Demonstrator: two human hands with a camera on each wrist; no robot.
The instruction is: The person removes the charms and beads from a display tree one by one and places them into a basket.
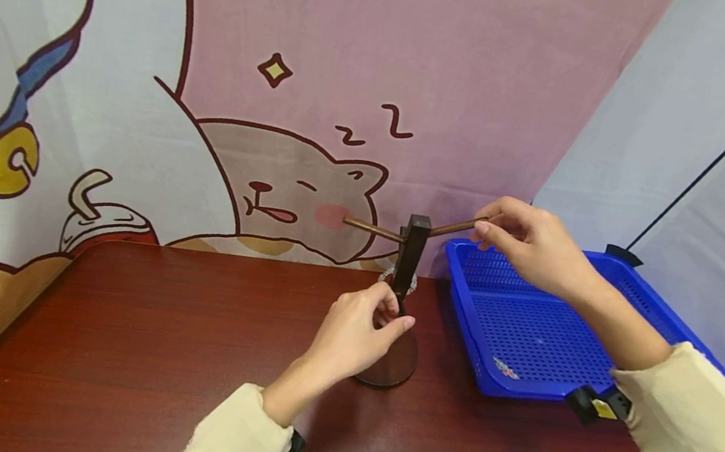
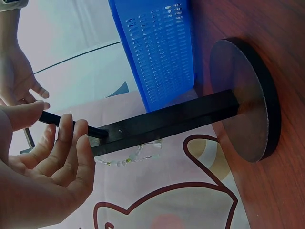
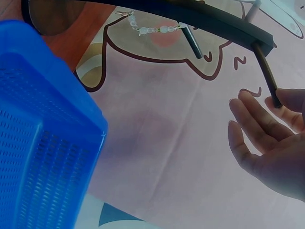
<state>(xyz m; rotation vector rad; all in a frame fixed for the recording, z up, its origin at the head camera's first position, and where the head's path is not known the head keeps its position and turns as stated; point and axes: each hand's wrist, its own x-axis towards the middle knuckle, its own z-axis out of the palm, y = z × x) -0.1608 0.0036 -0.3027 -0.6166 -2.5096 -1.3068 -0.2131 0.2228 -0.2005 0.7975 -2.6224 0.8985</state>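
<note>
A dark wooden stand with a square post (image 1: 408, 259) and a round base (image 1: 395, 364) stands upright on the table, with rod-like pegs sticking out of the post. My right hand (image 1: 535, 245) pinches the outer end of the upper right peg (image 1: 452, 227) between thumb and fingertips. Lower down, my left hand (image 1: 352, 328) holds the front peg (image 2: 97, 132) by its end, thumb on one side and fingers on the other. Another upper peg (image 1: 372, 228) points left, untouched. A bracelet of clear beads (image 3: 164, 29) hangs from a peg on the far side of the post.
To the right of the stand is a blue perforated plastic basket (image 1: 469, 324), partly behind my right forearm. The reddish-brown table (image 1: 180, 355) meets a cloth backdrop (image 1: 478, 81) printed with cartoon animals, close behind the stand.
</note>
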